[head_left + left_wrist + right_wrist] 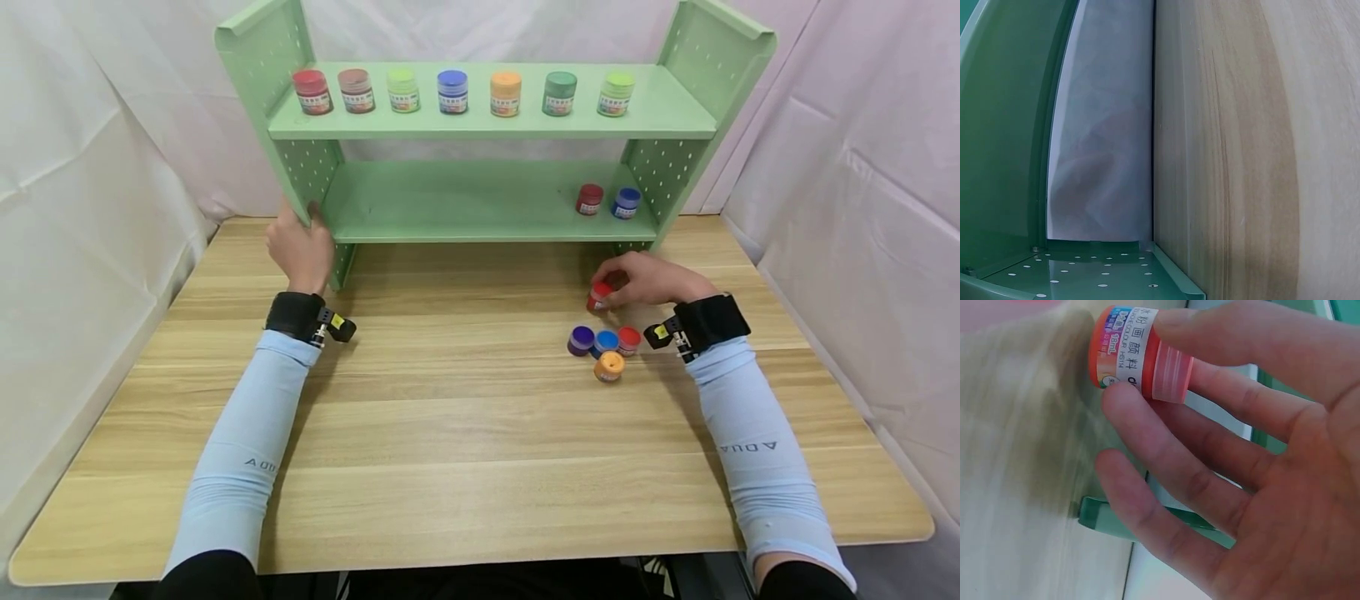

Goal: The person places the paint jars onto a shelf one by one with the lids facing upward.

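Observation:
My right hand [647, 279] pinches a small red paint jar [597, 297] between thumb and fingers, at the table below the shelf's right end. In the right wrist view the jar [1141, 353] lies sideways across the picture, its white label showing. Close in front of that hand stand a purple jar [581, 340], a blue jar [605, 343], another red jar [629, 339] and an orange jar [609, 366]. My left hand [302, 250] grips the lower left side panel of the green shelf [487, 200]; some of its fingers are hidden. The left wrist view shows no hand.
A row of several coloured jars, including a blue one [452, 92], spans the upper tier. On the lower tier, a dark red jar [589, 199] and a blue jar [626, 203] stand near the right side. White cloth [90, 167] surrounds the wooden table [450, 467].

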